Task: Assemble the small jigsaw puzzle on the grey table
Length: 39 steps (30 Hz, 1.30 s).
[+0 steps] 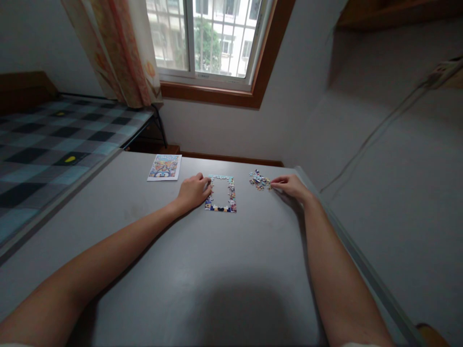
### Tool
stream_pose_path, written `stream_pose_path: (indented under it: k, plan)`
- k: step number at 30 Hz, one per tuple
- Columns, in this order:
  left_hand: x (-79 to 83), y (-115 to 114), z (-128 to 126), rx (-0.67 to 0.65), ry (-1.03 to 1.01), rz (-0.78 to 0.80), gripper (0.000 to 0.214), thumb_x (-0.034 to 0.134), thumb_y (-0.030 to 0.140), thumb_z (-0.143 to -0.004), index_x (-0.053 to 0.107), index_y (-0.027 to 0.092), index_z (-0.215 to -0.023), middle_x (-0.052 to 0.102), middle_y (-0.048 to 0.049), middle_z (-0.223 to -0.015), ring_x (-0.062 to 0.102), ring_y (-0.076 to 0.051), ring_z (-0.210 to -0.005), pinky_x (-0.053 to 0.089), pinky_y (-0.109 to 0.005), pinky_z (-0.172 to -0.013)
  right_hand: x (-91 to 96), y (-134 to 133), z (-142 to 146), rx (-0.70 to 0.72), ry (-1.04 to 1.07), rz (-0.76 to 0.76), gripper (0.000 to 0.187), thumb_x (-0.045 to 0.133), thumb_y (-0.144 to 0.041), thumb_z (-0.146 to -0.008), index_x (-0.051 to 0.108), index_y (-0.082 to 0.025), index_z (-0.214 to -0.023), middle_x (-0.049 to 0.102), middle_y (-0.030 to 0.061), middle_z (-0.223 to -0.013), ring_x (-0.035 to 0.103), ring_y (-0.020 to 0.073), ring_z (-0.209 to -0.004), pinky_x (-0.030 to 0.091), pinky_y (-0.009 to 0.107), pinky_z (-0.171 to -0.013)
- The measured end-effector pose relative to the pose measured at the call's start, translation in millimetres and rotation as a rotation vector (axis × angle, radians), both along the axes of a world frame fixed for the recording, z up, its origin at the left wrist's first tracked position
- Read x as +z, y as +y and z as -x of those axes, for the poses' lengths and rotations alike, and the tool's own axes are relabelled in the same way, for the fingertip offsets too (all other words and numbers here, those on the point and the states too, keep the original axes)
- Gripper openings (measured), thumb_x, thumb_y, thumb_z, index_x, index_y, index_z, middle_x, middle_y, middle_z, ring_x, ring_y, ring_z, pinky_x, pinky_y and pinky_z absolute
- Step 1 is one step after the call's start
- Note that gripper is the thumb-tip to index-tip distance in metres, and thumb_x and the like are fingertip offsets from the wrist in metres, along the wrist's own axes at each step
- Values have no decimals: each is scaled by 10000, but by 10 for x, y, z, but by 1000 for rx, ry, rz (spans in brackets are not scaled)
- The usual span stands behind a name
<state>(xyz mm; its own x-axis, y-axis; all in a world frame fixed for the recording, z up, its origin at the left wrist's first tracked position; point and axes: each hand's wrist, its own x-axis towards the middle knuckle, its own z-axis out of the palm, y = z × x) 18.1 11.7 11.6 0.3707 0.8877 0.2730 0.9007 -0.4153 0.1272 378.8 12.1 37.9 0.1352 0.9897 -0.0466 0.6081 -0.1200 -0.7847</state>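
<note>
A small jigsaw border (230, 195), a hollow rectangle of joined pieces, lies on the grey table (202, 270). My left hand (194, 191) rests curled against the border's left side, fingertips touching its upper left corner. A little heap of loose puzzle pieces (258, 180) lies to the right of the border. My right hand (289, 186) lies beside that heap, fingers drawn together in a pinch at the heap's right edge. Whether a piece sits between the fingertips is too small to tell.
A printed reference picture (164, 167) lies flat at the table's far left. A bed with a checked cover (47, 149) stands along the left. A window (208, 38) with a curtain (115, 53) is behind the table, and a wall (390, 183) runs close on the right.
</note>
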Motion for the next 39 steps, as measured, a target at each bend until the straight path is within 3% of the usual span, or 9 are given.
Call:
stream_pose_path:
  k: [10, 17, 26, 39]
  plan:
    - [-13, 17, 7, -5, 5, -9, 338, 423, 384, -951, 659, 222, -1131, 606, -74, -986, 591, -202, -854, 399, -311, -716, 3, 78, 219, 210, -112, -8, 172, 730, -261, -606, 769, -169, -746, 671, 20, -644, 487, 112, -506, 355, 232, -470]
    - [3, 5, -8, -7, -7, 12, 341, 420, 382, -955, 654, 219, -1140, 605, -78, -1004, 593, -204, -870, 400, -311, -731, -32, 102, 251, 244, -243, 27, 207, 717, -253, -654, 768, -145, -822, 641, 3, -646, 502, 113, -568, 370, 225, -530]
    - [-7, 10, 6, -20, -13, -10, 339, 422, 384, -955, 663, 214, -1123, 612, -77, -989, 597, -204, -853, 400, -314, -716, -84, 124, 217, 264, -185, 20, 115, 707, -258, -636, 703, -153, -680, 648, 9, -648, 534, 129, -602, 399, 232, -566]
    - [10, 5, 2, -17, -20, -14, 332, 436, 381, -948, 667, 214, -1118, 618, -77, -982, 600, -206, -844, 407, -316, -713, -63, 96, 261, 226, -163, 18, 110, 718, -227, -619, 696, -146, -691, 630, 4, -632, 521, 124, -588, 389, 229, -545]
